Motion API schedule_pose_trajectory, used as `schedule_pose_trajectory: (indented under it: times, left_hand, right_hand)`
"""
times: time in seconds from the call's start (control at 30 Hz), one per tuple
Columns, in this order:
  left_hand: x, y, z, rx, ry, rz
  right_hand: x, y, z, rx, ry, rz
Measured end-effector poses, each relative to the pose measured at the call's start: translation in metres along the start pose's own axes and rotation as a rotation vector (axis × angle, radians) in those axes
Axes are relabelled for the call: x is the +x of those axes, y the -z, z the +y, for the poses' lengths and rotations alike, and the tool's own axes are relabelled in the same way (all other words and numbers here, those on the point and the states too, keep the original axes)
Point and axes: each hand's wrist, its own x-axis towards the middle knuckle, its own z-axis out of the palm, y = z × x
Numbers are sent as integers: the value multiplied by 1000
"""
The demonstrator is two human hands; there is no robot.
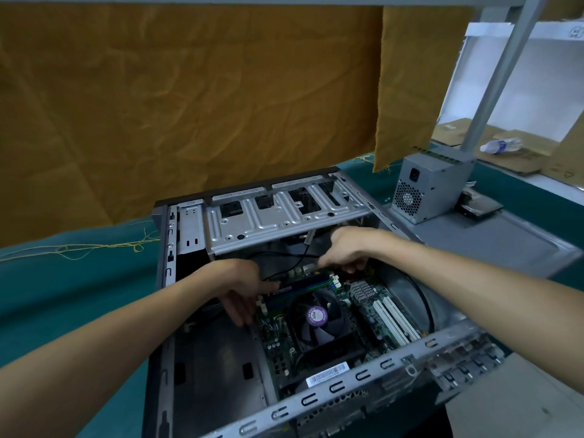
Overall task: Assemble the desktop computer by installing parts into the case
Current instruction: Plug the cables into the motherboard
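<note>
- The left hand (238, 287) reaches into the open case (316, 396); its thumb and forefinger seem to pinch the near end of the memory stick (295, 287), while the other fingers hang loosely down over the board's edge.
- The right hand (346, 248) is curled over the stick's far end, fingertips tucked downward — whether they grip or only press I cannot tell.
- Between the two hands the memory stick lies long and thin along the blue slots of the green motherboard (373, 306).
- Just below the hands sits the black cooler fan (319, 324), round, with a purple sticker at its hub.
- Above the hands a stamped metal drive cage (278, 216) spans the case, dull silver and ribbed, with a thin black cable (292, 263) looping beneath it.
- Beyond the right hand, well apart, a boxy grey power supply (429, 188) with a honeycomb grille stands on the teal table cover (63, 286).
</note>
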Motion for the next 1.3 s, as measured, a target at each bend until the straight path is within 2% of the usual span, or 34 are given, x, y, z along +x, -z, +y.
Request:
schedule_pose_trajectory:
  times: [0.1, 0.23, 0.4, 0.6, 0.67, 0.77, 0.87, 0.93, 1.0, 1.1, 1.2, 1.3]
  left_hand:
    - [4, 0, -1, -5, 8, 12]
    - [7, -2, 2, 2, 16, 38]
    - [11, -1, 5, 24, 31, 57]
    - [11, -2, 6, 14, 10, 65]
    - [9, -2, 8, 80, 18, 61]
    - [10, 1, 10, 177, 21, 42]
    - [9, 6, 9, 229, 5, 11]
    - [6, 6, 6, 245, -34, 3]
    - [6, 7, 3, 218, -95, 25]
    - [-2, 6, -2, 388, -197, 85]
    - [-9, 7, -12, 648, -270, 203]
    - [-11, 5, -19, 682, -290, 211]
  right_hand:
    - [1, -2, -3, 45, -7, -89]
    - [4, -2, -3, 60, -20, -124]
    - [6, -2, -6, 3, -14, -123]
    - [3, -4, -3, -26, 35, -40]
    - [2, -4, -4, -61, 35, -16]
    - [2, -2, -8, -100, 10, -74]
    - [-4, 3, -13, -248, 13, -77]
    - [-12, -1, -15, -312, 106, 4]
    - [-18, -7, -20, -264, 318, 93]
    - [-26, -17, -38, -234, 594, 112]
    - [-25, -23, -53, -356, 690, 136]
    - [-21, -22, -58, -409, 708, 154]
